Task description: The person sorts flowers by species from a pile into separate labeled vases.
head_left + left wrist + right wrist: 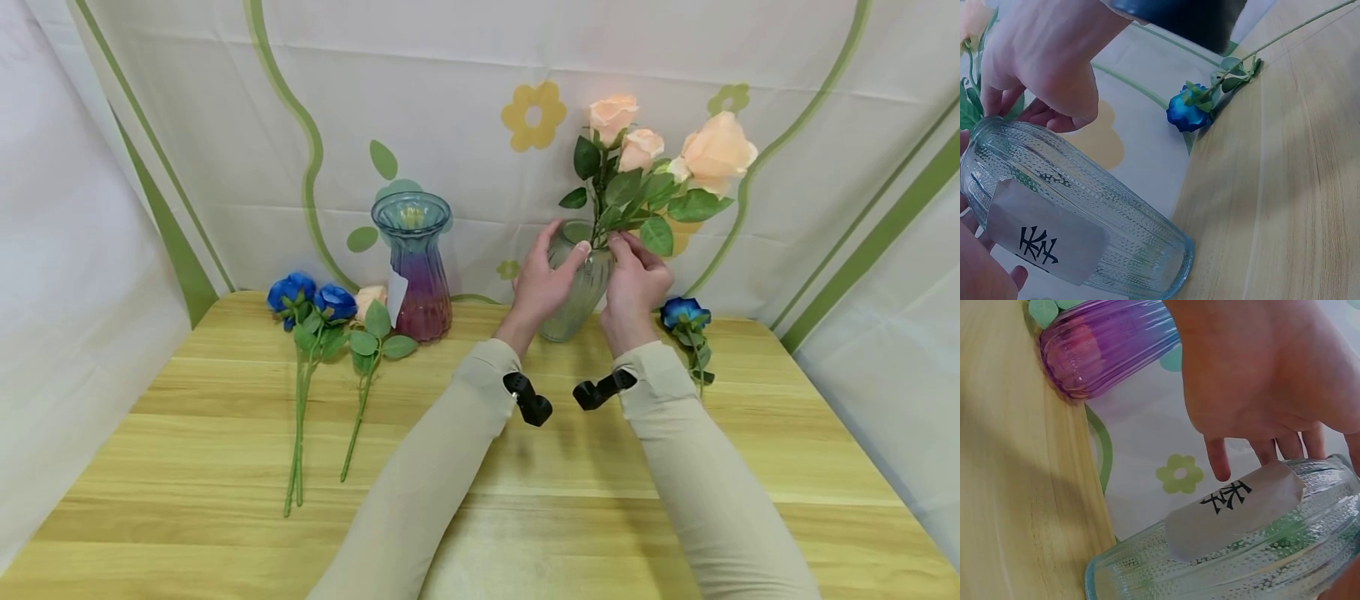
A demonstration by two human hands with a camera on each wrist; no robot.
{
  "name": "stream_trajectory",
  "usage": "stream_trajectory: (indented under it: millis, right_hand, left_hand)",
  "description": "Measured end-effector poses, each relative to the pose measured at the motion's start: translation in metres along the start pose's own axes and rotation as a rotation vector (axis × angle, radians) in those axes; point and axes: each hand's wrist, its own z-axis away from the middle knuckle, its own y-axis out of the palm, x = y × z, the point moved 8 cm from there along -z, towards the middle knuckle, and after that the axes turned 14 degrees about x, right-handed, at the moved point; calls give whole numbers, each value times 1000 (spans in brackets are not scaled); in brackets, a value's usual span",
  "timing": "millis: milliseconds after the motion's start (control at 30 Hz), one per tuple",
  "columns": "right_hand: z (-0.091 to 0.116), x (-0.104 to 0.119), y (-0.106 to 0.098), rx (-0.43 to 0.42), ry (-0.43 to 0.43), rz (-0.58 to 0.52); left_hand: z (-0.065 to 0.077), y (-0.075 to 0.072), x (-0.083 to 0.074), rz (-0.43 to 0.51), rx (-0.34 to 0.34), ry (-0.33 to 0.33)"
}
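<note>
A clear ribbed glass vase (572, 300) stands at the back of the table, with a white paper label (1047, 234) bearing a dark character. My left hand (542, 282) holds it near the neck, fingers on the far side and thumb in front. Peach roses (641, 150) with green leaves rise from the vase mouth and lean right. At the rim my right hand (637, 279) pinches a rose stem, the fingertips partly hidden by leaves. In the left wrist view, the right hand (1054, 69) is bent over the rim.
Left of centre stands a blue-to-purple glass vase (422, 275) with a paper tag. Two blue roses (311, 300) and a peach rose (371, 302) lie beside it. Another blue rose (686, 313) lies right of the right hand. A patterned white cloth (465, 133) hangs behind the table.
</note>
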Motion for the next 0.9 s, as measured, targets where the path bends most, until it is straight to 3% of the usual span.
stream_trajectory:
  millis: [300, 600, 900]
  right_hand:
    - [4, -3, -5, 92, 40, -2]
    - [18, -13, -25, 202, 56, 12]
    - [44, -17, -34, 322, 100, 153]
  left_hand:
    - [1, -1, 0, -1, -11, -22]
    - [3, 0, 1, 9, -11, -28]
    - [2, 0, 0, -2, -13, -26]
